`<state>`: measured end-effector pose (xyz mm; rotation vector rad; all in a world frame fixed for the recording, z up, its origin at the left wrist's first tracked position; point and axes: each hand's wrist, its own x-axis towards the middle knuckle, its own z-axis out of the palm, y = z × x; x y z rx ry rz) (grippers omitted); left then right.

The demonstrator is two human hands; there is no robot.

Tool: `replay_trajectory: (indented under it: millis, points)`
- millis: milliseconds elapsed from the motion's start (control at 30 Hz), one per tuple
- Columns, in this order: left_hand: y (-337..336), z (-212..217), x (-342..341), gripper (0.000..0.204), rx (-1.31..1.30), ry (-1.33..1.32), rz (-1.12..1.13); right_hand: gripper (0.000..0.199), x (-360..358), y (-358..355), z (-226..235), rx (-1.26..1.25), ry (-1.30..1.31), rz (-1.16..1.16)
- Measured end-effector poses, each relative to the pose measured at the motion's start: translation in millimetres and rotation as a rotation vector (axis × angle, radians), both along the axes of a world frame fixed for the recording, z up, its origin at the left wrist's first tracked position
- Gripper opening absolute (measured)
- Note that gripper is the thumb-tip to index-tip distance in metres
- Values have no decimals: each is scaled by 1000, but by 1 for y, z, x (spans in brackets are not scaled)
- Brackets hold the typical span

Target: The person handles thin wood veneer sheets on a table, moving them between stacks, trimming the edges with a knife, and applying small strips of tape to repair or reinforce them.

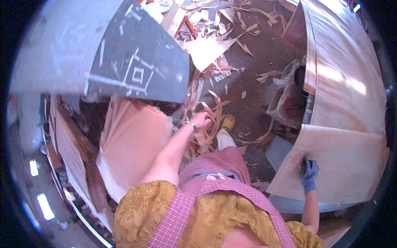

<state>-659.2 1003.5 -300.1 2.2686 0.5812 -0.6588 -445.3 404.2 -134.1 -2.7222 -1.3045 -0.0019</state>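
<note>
My left hand [201,119], bare with a band at the wrist, reaches out over thin pale wood strips [203,138] with its fingers curled. Whether it grips a strip or merely hangs in front of them is hard to see. On the right, my right hand [309,175] wears a blue-grey glove and rests on a pale veneer sheet [335,159]. Its fingers are bent around a small dark thing [305,165], too unclear to name. The sheet lies across the right-hand stack, its near corner hanging over the side.
Left of me stands a stack of pinkish veneer [134,140], beside a dark grey board [142,62] with pale marks. Scraps [211,51] litter the floor ahead. A larger covered stack [343,78] rises at the right, with a dark round object [300,80] beside it.
</note>
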Motion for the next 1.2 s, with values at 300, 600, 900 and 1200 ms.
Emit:
replay_trajectory:
  millis: [300,600,900,1200]
  points:
    - [131,-9,83,41,-107,172,179,30,-22,219,45,259,301,-150]
    - [247,-111,151,37,-188,141,171,34,29,433,-69,55,700,-312]
    - [330,-292,214,44,-412,131,803,32,119,564,-491,-186,698,-50]
    - [390,-421,259,40,-341,-202,1225,29,214,705,-704,-223,830,-298]
